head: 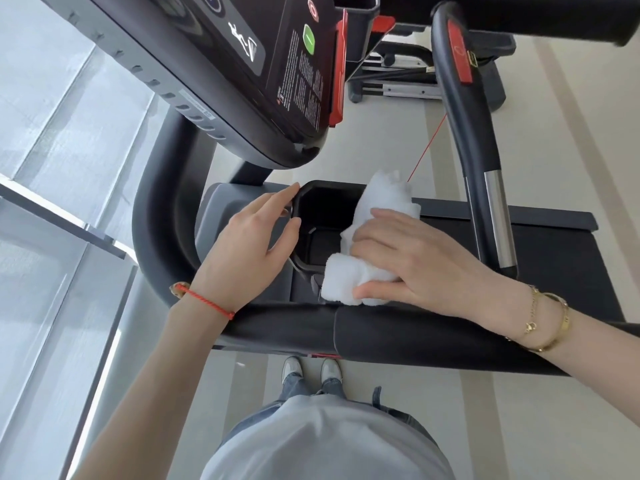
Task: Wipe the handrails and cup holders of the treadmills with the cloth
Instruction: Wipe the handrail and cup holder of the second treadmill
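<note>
The right hand (412,258) is pressing the cloth (367,244) on the cup holder (311,195), fingers closed over it. The left hand (256,233) is resting on the rim, fingers spread.

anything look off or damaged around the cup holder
Nothing stands out. The cup holder looks intact and empty, the left hand rests on its rim, and the right hand presses the cloth against its edge.

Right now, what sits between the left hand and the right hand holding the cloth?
In the head view, the black cup holder: the left hand touches its near-left rim, and the right hand presses the white cloth on its right rim.
</note>
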Tool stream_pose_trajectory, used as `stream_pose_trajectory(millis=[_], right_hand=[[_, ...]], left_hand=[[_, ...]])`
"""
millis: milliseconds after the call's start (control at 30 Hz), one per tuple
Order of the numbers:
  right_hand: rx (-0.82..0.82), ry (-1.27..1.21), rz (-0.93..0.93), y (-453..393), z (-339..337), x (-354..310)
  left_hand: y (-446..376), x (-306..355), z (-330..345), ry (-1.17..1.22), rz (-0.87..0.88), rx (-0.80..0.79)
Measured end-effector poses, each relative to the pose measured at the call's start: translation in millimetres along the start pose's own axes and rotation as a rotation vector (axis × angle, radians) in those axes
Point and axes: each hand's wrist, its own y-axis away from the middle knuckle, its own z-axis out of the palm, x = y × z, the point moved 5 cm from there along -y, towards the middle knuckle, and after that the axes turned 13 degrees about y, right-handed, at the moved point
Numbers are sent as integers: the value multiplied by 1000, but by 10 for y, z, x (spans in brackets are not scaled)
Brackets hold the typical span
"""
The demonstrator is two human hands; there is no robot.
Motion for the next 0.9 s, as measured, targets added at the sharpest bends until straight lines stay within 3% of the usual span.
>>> stream_pose_trajectory(millis=[200,333,700,900], right_hand=[[-111,-208,408,131,76,-132],[-130,-613,687,207,119,-196],[-133,-706,816,-243,217,282],[-145,-982,850,-40,349,150]], left_hand=[[11,12,2,21,0,-5],[13,22,-4,19,9,13],[-11,-3,9,20,29,16],[-18,-17,16,20,31,12]])
